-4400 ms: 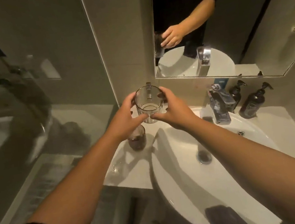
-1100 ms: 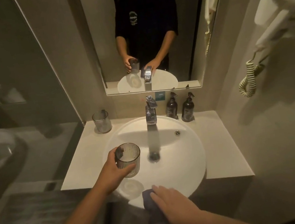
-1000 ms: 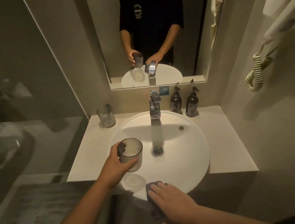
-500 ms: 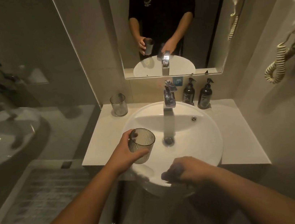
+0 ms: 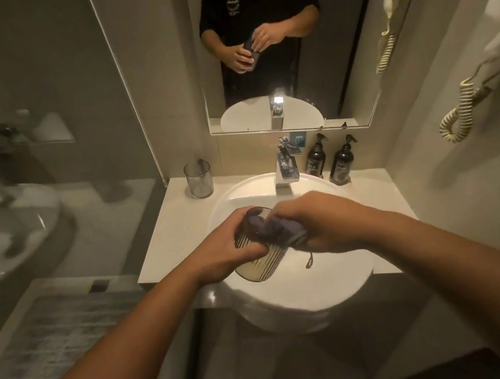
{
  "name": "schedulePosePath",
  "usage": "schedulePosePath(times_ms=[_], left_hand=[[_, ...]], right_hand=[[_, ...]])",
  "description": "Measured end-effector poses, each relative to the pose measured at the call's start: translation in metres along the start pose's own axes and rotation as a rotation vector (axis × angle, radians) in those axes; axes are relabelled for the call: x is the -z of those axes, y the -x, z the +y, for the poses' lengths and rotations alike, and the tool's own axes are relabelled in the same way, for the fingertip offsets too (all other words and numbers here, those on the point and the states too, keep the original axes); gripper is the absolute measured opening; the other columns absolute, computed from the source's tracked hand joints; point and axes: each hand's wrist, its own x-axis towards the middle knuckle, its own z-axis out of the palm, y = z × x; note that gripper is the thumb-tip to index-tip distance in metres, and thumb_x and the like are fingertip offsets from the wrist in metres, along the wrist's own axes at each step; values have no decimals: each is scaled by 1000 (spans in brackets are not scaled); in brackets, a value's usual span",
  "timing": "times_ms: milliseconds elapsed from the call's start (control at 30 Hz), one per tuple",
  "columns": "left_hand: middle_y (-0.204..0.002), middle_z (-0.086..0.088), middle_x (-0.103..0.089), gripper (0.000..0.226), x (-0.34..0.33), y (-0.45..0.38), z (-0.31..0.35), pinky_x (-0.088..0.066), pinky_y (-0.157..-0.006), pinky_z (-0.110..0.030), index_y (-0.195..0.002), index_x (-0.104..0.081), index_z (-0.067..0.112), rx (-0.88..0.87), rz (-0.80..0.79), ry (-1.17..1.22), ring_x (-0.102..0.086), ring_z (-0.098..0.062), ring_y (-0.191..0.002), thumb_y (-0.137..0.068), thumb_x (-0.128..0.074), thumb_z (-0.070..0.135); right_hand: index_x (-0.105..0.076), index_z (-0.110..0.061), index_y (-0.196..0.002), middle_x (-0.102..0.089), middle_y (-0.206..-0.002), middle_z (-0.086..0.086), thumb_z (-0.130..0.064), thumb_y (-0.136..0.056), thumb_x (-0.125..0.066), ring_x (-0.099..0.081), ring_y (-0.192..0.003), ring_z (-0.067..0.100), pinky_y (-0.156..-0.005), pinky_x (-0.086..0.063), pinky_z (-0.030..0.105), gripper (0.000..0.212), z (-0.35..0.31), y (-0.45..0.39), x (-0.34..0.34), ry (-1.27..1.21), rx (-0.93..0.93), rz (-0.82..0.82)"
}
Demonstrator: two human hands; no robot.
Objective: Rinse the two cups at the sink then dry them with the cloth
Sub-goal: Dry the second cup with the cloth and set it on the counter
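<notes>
Over the front of the white round sink [image 5: 305, 294], my left hand [image 5: 225, 250] grips a ribbed glass cup [image 5: 261, 265], tilted with its mouth away from me. My right hand [image 5: 318, 224] holds a dark grey cloth [image 5: 267, 228] bunched up and pushed into the mouth of that cup. The second glass cup [image 5: 198, 179] stands upright on the counter at the back left, apart from both hands.
The chrome tap [image 5: 286, 168] sits behind the sink, with two dark pump bottles [image 5: 328, 159] to its right. A mirror [image 5: 285, 39] hangs above. A glass shower panel [image 5: 40, 122] borders the counter's left side, and a coiled hair-dryer cord [image 5: 460, 115] hangs at right.
My right hand lifted the cloth from the sink's front rim and brought it up to the cup. My left hand tilted the cup toward the cloth.
</notes>
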Motion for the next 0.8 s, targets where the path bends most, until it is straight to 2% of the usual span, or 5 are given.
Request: schedulePosePath(times_ms=[233,467,633,700,800], left_hand=[[-130,13,-55,78,10,8,9,-51,-103,-38,-137,-42,36,-56,-111,-103,-58,-13,-118,-64,-66,51],[-146,7,-51,89,15,2,20,-44,-112,-43,-143,-42,34,-87,-184,-261,-51,-17,-130,-63,-64,66],[-145,-7,-56,81,4,8,20,-49,-104,-59,-133,-54,37,221,50,544,-56,-31,-130,-74,-39,91],[-132,-15,-66,75,-5,6,26,-56,-94,-57,-131,-61,25,358,62,821,-64,-37,-120,-84,-37,79],[-116,-17,-73,58,-12,1,43,-60,-81,-49,-124,-65,16,354,198,991,-70,-34,-106,-97,-42,63]], right_hand=[[-50,-24,-110,-61,-95,-3,-20,-79,-70,-56,-78,12,-68,-50,26,37,-27,-6,-9,-16,-32,-334],[-60,-15,-91,-64,-84,2,-16,-80,-67,-55,-71,17,-61,-47,26,14,-27,-5,-31,20,-14,-214],[-46,-36,-75,-42,-68,-24,-16,-80,-66,-44,-59,5,-53,-32,7,29,-28,5,-11,101,23,-81],[-61,-29,-87,-50,-77,-20,-21,-81,-68,-42,-65,4,-56,-29,4,12,-28,6,-6,199,57,-73],[-66,-19,-100,-65,-92,-1,-25,-83,-69,-47,-75,8,-61,-28,9,18,-26,6,-5,241,82,-19]])
